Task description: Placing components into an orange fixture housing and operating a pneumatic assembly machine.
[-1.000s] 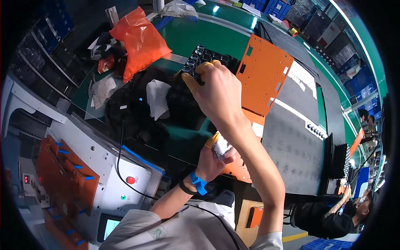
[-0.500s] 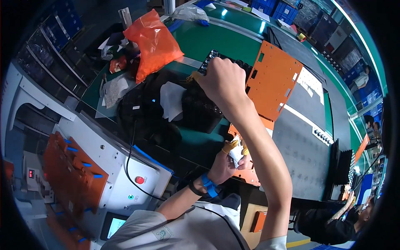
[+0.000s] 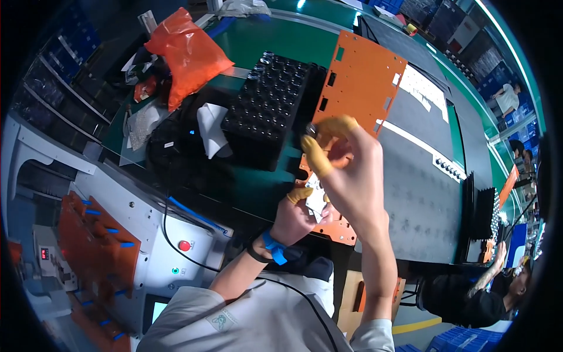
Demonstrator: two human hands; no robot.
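Since everything sat crammed together, I went left to right. Far over was a crumpled orange plastic bag (image 3: pixel 189 58) lying on the green surface (image 3: pixel 249 41); couldn't make out what was inside. Next came a wrinkled white sheet (image 3: pixel 212 130), right against a black tray (image 3: pixel 267 97) with rows of shiny dark rounds, though whether every pocket was filled was too murky to tell. Left hand (image 3: pixel 291 220) had its fingers closed around a small white part (image 3: pixel 315 202), which sat over the lower orange panel (image 3: pixel 337 233), its far edge partly covered by fingers. Just above that, the right hand (image 3: pixel 355 182), yellow covers on its fingertips, had thumb and forefinger pinching a small dark piece (image 3: pixel 311 130), too tiny to read properly. Behind it a bigger orange panel (image 3: pixel 363 76) stretched up, its lower end blocked by that same hand.
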